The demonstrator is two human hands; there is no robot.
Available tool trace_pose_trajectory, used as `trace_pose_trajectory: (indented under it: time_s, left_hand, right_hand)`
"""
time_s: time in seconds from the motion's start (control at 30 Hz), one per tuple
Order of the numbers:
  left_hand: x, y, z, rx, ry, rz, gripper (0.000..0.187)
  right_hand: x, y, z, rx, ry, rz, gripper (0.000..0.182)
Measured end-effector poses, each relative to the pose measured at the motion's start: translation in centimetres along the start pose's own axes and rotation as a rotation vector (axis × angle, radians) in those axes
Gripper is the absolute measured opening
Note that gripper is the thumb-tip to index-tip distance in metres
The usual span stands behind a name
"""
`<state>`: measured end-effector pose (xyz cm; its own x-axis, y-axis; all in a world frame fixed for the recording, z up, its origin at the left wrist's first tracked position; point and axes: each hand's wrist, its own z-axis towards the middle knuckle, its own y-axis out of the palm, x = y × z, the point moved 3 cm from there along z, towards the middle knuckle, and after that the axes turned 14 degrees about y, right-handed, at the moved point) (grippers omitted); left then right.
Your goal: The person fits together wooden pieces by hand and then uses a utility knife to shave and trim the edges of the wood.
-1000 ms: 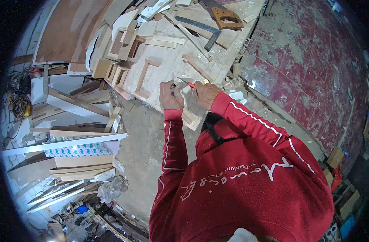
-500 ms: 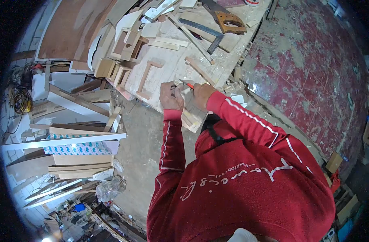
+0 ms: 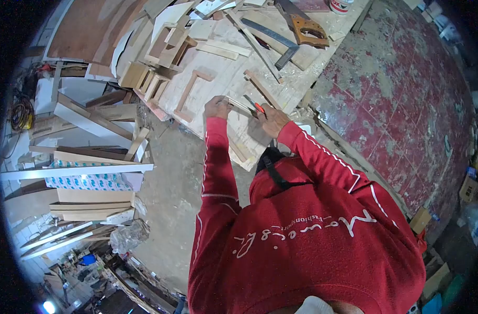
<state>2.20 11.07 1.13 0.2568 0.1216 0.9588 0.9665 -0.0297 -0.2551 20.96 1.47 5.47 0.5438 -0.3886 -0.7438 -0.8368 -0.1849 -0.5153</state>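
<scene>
My left hand (image 3: pixel 217 108) is closed on one end of a thin wooden strip (image 3: pixel 239 105). The strip slants across to my right hand (image 3: pixel 273 121), whose fingers lie at its other end. That hand is wrapped round a red-handled knife (image 3: pixel 259 108), its narrow grey blade pointing up and left above the strip. Both hands are over the near edge of a pale wooden workbench (image 3: pixel 226 78). Beyond the right hand, a narrow wooden batten (image 3: pixel 262 89) lies on the bench. A U-shaped wooden piece (image 3: pixel 187 97) rests left of my left hand.
A handsaw (image 3: pixel 308 31) and a metal try square (image 3: pixel 273 40) lie at the back of the bench. Small wooden frames (image 3: pixel 171 49) are piled at its left. Stacked boards (image 3: pixel 92 167) lean along the left side. Worn red flooring (image 3: pixel 390 99) extends on the right.
My hands have moved apart, baring the strip between them. The knife's blade has swung from pointing left to pointing up and left. The whole view has shifted slightly.
</scene>
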Motion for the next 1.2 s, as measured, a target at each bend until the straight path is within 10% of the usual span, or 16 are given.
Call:
trace_pose_trajectory:
  time_s: [0.27,0.9,1.2]
  left_hand:
    - [-7.2,-0.1,3.4,-0.008,-0.023,0.492,0.026]
    - [0.7,4.3,-1.6,0.005,0.052,0.978,0.043]
    - [0.2,3.9,-3.1,-0.151,0.162,0.524,0.027]
  right_hand:
    - [-1.0,0.7,1.9,0.046,0.022,-0.296,0.030]
    - [1.9,3.8,3.6,0.031,0.180,-0.164,0.032]
    - [5.3,3.1,3.3,0.155,0.011,-0.139,0.052]
